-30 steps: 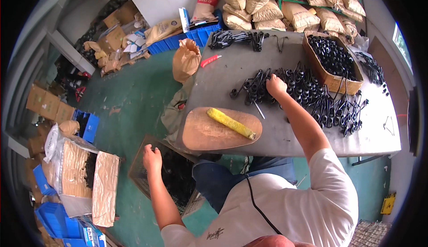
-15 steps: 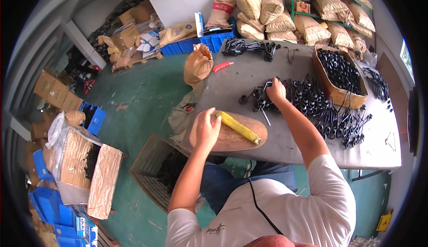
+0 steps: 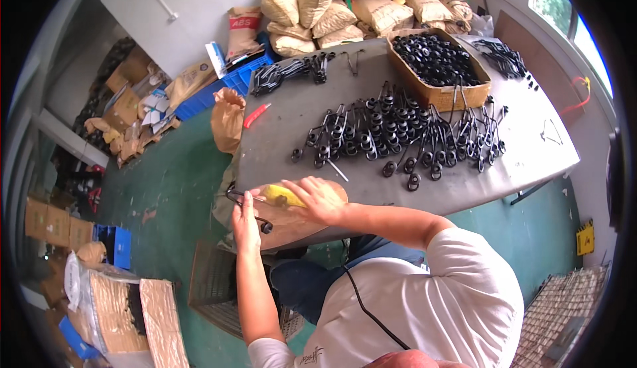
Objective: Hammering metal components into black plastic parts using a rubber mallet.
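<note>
In my left hand (image 3: pixel 246 227) is a bent black metal rod (image 3: pixel 233 194) with a black rubber grommet (image 3: pixel 266 227) on its end. My left fingers are closed around it, over the left part of a brown rounded board (image 3: pixel 292 230). Just beside it, my right hand (image 3: pixel 321 201) has its fingers over a yellow bar (image 3: pixel 281 196), whose blunt end points toward my left hand. The palm hides the rest of the bar. Several similar black rods with grommets lie in a pile (image 3: pixel 378 129) beyond the board.
A cardboard box (image 3: pixel 443 97) of black rubber parts stands at the table's far side. A red cutter (image 3: pixel 257 115) lies near the left edge, with bundled black rods (image 3: pixel 292 73) behind it. A thin metal rod (image 3: pixel 338 170) lies before the pile. A plastic crate (image 3: pixel 215 305) is below the table.
My right hand has come from the pile to the yellow bar, now turned and further left. A black rod with a grommet is now in my left hand. The view has shifted right.
</note>
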Demonstrator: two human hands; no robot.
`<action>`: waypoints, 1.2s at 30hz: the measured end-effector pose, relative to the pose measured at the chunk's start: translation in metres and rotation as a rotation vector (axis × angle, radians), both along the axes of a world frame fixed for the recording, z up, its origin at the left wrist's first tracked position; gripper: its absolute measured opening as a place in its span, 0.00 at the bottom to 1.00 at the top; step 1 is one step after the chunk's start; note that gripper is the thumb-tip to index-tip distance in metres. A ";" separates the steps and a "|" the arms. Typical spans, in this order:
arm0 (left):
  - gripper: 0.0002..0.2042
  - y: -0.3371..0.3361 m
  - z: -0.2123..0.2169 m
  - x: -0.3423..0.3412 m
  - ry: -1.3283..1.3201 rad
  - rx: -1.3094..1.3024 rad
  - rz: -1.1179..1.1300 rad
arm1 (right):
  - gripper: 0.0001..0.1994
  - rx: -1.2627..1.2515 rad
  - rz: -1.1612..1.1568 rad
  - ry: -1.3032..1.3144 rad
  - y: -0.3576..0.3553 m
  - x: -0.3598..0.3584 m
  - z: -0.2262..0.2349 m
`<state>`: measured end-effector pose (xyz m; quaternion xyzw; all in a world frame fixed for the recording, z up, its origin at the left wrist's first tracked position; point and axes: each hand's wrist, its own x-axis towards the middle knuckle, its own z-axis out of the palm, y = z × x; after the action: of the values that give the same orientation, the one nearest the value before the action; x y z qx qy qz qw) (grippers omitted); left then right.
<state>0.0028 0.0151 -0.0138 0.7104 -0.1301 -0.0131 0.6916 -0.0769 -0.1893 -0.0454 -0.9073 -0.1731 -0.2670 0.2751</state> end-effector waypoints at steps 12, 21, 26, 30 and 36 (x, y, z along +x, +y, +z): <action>0.08 0.012 -0.015 0.037 -0.003 0.234 -0.016 | 0.31 0.882 0.062 0.930 -0.028 0.008 -0.030; 0.11 0.002 0.004 0.027 -0.423 0.630 0.116 | 0.40 0.547 0.064 0.369 -0.006 -0.014 0.051; 0.11 0.001 0.004 0.021 -0.422 0.705 0.098 | 0.38 0.120 -0.026 0.906 -0.008 0.015 -0.013; 0.13 -0.004 0.004 0.011 -0.317 0.500 0.103 | 0.36 0.222 0.021 0.654 -0.018 0.007 -0.017; 0.12 -0.008 0.019 -0.013 -0.220 0.178 0.225 | 0.35 0.425 0.093 0.149 -0.009 -0.031 0.056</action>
<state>-0.0101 0.0068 0.0051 0.7761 -0.1230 0.1310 0.6045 -0.1075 -0.1981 0.0103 -0.8373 -0.1339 -0.2166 0.4839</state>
